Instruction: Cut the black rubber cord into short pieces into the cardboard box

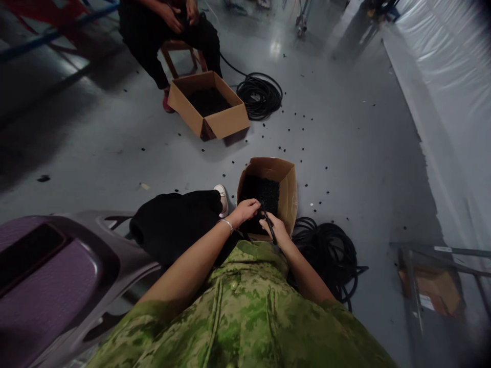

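Over the near cardboard box (288,197), my left hand (246,210) pinches something dark at its fingertips, by the upper end of a black tool or tube (269,225). My right hand (276,230) is closed round that black item, which slants down across the palm. Whether it is a cutter or a piece of hose is too dark to tell. Small black pieces (268,191) lie inside the box below both hands. A coil of black hose (330,255) rests on the floor at the right, beside the box.
Another person (172,30) sits behind a second open box (228,121) with a black hose coil (261,97) beside it. Small black bits dot the floor. A purple chair (57,286) stands at left, a metal frame (412,291) at right.
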### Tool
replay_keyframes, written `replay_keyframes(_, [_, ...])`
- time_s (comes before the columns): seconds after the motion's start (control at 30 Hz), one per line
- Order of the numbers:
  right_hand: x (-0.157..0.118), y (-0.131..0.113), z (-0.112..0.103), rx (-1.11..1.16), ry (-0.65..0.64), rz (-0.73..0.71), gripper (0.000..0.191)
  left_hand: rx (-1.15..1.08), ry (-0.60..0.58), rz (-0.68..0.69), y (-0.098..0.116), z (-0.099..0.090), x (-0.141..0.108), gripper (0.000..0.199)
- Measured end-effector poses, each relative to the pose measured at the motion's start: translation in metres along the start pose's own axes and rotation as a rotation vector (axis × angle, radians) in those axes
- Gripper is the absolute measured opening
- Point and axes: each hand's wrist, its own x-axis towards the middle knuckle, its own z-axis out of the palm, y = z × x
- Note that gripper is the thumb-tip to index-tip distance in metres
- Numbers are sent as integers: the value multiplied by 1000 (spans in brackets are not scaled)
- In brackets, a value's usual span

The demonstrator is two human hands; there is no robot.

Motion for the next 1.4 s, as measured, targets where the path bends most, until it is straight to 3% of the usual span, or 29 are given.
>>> replay_keyframes(0.67, [3, 3, 4, -51, 29, 16, 45, 83, -32, 47, -3, -1, -2, 22])
replay_keyframes(0.97, [-17, 1, 9, -144, 98, 20, 40, 46, -49, -58, -7, -1, 4, 23])
replay_keyframes(1.17, [-16, 5, 17, -122, 153, 50, 39, -82, -70, -124, -7, 2, 3, 22])
replay_keyframes(1.4, [-15, 9, 12, -171, 179, 69, 37, -72, -1, -45, -8, 1, 1, 23])
